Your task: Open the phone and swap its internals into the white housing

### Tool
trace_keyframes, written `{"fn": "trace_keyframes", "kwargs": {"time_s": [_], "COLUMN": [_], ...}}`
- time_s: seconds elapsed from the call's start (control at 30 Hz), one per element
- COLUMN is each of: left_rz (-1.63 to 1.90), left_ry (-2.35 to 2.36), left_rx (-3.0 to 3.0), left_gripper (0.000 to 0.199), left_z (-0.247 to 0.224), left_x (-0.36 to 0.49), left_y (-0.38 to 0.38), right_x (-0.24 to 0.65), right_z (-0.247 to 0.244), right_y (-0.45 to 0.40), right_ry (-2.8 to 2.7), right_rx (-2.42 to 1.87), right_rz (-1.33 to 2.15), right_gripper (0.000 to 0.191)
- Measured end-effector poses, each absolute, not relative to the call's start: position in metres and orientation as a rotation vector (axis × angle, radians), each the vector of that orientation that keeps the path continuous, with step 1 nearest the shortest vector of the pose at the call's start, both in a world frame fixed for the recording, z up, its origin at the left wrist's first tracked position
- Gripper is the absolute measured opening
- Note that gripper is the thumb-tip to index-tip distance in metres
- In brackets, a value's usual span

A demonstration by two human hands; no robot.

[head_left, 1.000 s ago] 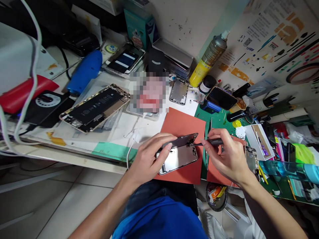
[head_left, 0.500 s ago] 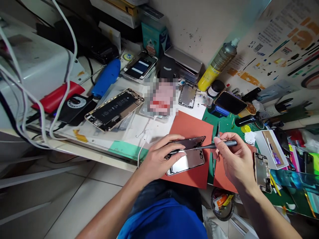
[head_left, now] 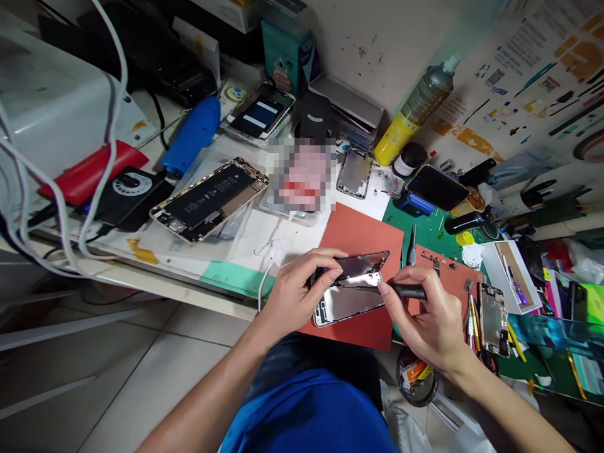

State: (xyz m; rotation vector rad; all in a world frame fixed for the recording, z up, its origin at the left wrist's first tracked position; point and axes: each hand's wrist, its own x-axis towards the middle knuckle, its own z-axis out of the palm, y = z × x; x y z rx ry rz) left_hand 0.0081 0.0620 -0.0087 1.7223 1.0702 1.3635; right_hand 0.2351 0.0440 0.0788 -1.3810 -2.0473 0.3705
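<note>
reaches in from the lower left with the left forearm (head_left: 212,384) and from the lower right with the right forearm (head_left: 503,406), both bare. holds the left hand (head_left: 297,288) closed in a pinch, with the thumb opposing the extended fingers. curls the right hand (head_left: 427,314) into a fingertip grip, near the left hand but apart from it.

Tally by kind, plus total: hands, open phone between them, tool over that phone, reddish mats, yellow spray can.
Hands: 2
Open phone: 1
Tool: 1
Reddish mats: 2
Yellow spray can: 1
Total: 7
</note>
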Motion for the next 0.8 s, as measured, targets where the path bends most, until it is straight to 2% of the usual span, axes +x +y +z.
{"fn": "trace_keyframes", "kwargs": {"time_s": [0.8], "left_rz": [1.356], "left_ry": [1.053], "left_rx": [1.653], "left_gripper": [0.009], "left_z": [-0.007], "left_x": [0.007], "left_y": [0.061], "right_x": [0.218], "right_z": [0.079], "right_y": [0.049], "right_ry": [-2.247], "right_rx": [-1.347], "right_rz": [0.250], "right_gripper": [0.005]}}
